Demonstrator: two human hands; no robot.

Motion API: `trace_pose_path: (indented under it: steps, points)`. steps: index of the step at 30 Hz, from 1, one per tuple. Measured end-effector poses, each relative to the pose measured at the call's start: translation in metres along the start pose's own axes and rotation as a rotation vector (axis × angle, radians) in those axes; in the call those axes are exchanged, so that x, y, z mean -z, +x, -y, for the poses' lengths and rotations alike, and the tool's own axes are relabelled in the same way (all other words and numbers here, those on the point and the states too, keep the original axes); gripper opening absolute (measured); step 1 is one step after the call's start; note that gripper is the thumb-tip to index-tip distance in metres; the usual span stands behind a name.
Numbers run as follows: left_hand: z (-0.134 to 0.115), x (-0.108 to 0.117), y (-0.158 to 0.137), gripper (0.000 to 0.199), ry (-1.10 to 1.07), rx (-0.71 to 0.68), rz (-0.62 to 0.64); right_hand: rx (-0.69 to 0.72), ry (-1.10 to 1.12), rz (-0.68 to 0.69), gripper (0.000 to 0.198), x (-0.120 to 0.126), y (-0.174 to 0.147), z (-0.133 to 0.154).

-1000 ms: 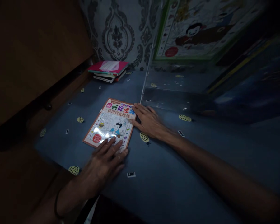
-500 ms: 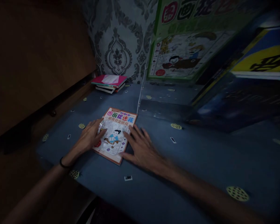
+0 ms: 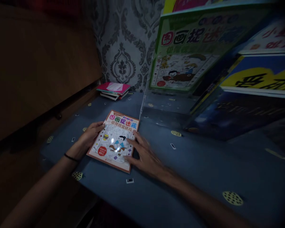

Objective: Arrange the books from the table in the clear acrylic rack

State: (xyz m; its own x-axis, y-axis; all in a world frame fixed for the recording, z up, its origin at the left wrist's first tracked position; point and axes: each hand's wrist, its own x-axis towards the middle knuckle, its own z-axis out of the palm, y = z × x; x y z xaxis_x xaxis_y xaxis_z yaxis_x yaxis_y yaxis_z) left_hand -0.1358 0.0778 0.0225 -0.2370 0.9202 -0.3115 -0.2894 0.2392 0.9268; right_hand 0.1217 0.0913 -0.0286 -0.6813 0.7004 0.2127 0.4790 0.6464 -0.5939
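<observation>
A thin paperback book [image 3: 120, 126] with an orange-brown border, colourful Chinese lettering and a line-drawn picture of a figure in blue lies face up at the middle of the table. My left hand [image 3: 91, 134] grips its left edge, thumb on top and the other fingers hidden beneath. The near left part of the book looks slightly raised. At the right edge, my right hand [image 3: 144, 155] has its fingers spread, with the fingertips and thumb resting on the cover.
A clear stand [image 3: 166, 117] holds a green book [image 3: 197, 47] and other large books on the right. A small stack of books [image 3: 114, 90] lies at the back by the patterned wall. The table [image 3: 156, 196] has a blue-grey cloth; wooden furniture [image 3: 38, 63] stands left.
My left hand has slid off the cover to the book's left edge and closed on it. The book's near edge has come up and towards me. My right hand stays on the right side.
</observation>
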Motion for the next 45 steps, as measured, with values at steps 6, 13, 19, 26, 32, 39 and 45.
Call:
trace_pose_path:
  steps: [6,13,19,26,32,39,45]
  points:
    - [-0.01,-0.007,-0.016,0.03,-0.052,-0.136,0.194,-0.152,0.648,-0.309,0.075,-0.001,0.012,-0.012]
    - [-0.029,-0.011,-0.018,0.039,-0.006,-0.316,0.288,-0.133,1.004,-0.157,0.041,0.048,0.022,0.007]
    - [-0.059,-0.003,-0.027,0.03,0.184,-0.679,0.318,0.129,0.592,-0.351,0.018,0.082,0.03,0.025]
    - [0.003,0.035,-0.024,0.022,0.864,-0.691,0.506,0.324,0.034,-0.146,0.032,0.029,0.003,-0.021]
    - [0.038,0.05,-0.015,0.02,0.924,-0.795,0.516,0.327,-0.174,-0.02,0.034,0.024,-0.008,-0.032]
    - [0.036,0.049,-0.014,0.025,0.958,-0.862,0.511,0.302,-0.216,0.09,0.042,0.006,0.032,0.004]
    - [0.036,0.05,-0.013,0.025,0.986,-0.838,0.512,0.129,-0.302,0.171,0.053,0.004,0.083,-0.01]
